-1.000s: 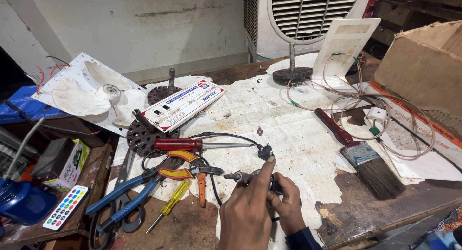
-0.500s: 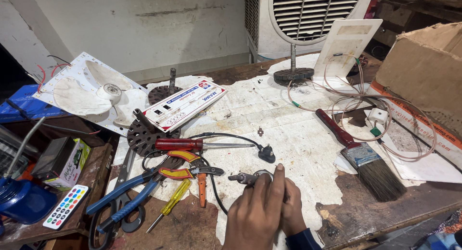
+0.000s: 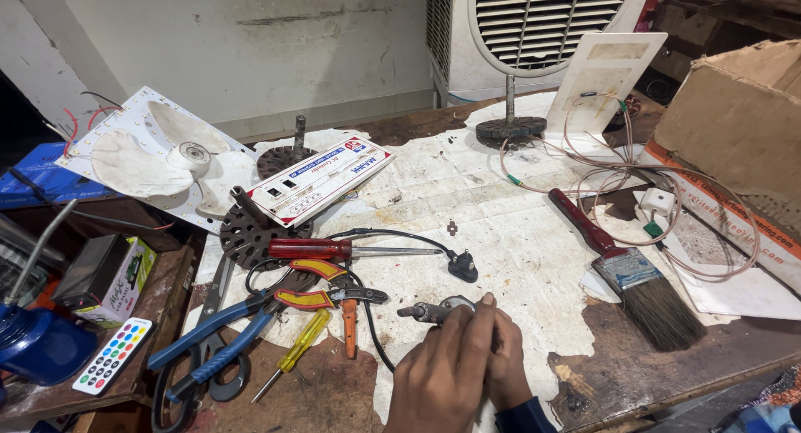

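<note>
Soldering iron point(image 3: 430, 313) clenched in both hands' fingers point(image 3: 467, 349) over a paper-covered workbench point(image 3: 517, 258) beside a cooler point(image 3: 534, 24)

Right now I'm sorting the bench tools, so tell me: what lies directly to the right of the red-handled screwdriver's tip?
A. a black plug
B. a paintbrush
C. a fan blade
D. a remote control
A: the black plug sits just past the tip of the red-handled screwdriver, while the paintbrush lies farther right and the remote is at the far left.
</note>
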The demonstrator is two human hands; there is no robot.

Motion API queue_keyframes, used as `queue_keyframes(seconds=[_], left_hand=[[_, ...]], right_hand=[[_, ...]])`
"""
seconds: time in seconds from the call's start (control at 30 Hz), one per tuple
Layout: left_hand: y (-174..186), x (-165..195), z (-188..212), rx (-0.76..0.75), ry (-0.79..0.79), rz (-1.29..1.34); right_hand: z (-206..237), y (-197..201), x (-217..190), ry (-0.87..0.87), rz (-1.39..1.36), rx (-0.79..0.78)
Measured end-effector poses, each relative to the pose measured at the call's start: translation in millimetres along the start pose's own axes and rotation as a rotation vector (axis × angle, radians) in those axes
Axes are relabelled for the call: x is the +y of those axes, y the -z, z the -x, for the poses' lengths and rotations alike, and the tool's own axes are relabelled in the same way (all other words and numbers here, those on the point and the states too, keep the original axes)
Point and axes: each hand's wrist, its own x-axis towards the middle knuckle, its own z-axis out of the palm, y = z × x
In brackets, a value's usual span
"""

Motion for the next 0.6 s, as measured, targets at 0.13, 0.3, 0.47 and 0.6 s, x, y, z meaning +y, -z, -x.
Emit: queue_keyframes(seconds=[0.13, 0.3, 0.47, 0.6], left_hand=[[0.6, -4.2, 2.4, -0.042, -0.010, 0.036], [-6.2, -8.7, 3.8, -0.043, -0.060, 0.101], [-7.3, -14.7, 3.9, 0.010, -0.082, 0.092], [3.4, -9.6, 5.4, -0.004, -0.159, -0.119]], right_hand=[[-1.2, 0.2, 3.8, 0.048, 0.012, -0.001], [0.1, -0.2, 13.9, -0.054, -0.163, 0.007], [-0.2, -1.6, 15.0, 0.053, -0.072, -0.023], [-0.3, -6.4, 7.1, -0.149, -0.086, 0.115]])
